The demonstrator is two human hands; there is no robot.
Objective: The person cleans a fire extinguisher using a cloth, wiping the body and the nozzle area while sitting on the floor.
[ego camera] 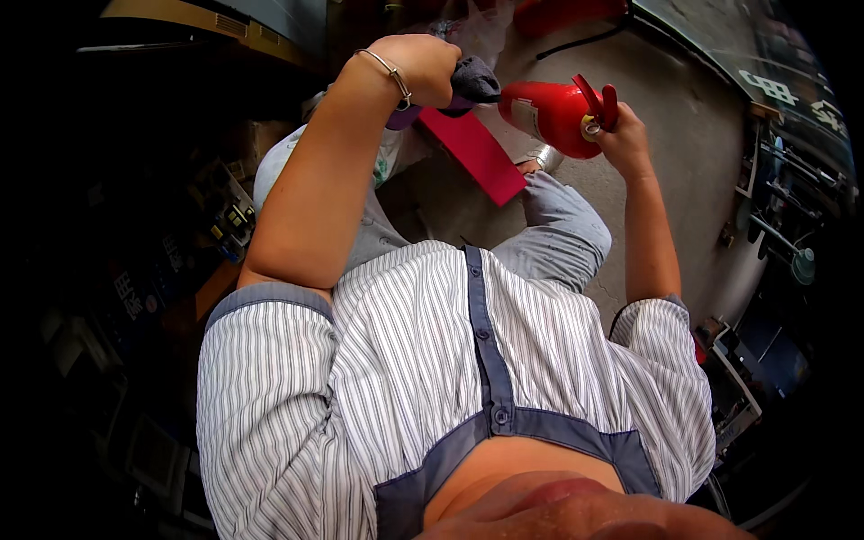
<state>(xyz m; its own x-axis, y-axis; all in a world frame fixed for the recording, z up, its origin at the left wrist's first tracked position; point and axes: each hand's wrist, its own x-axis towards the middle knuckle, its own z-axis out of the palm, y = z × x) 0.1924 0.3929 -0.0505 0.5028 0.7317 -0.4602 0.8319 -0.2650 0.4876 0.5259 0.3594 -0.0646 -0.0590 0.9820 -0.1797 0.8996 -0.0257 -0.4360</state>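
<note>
My left hand (418, 64), with a metal bangle on its wrist, grips a bunched dark grey cloth (476, 81). Purple fabric (403, 119) shows under that hand. The tip of the cloth is at the base of a small red fire extinguisher (547, 111); whether they touch I cannot tell. Held on its side, the extinguisher has a pale label and a red lever handle (597, 101). My right hand (624, 138) is closed around its valve end, and the fingers are partly hidden behind the handle. Below both hands, a crimson, flat-sided block or box (476, 158) lies between my knees.
Crumpled clear plastic (482, 34) lies at the top, near another red cylinder (567, 15) with a black hose (584, 40). A glass panel (749, 47) bearing writing stands at upper right. Cluttered shelves (776, 189) line the right; dark boxes (145, 283) are on the left.
</note>
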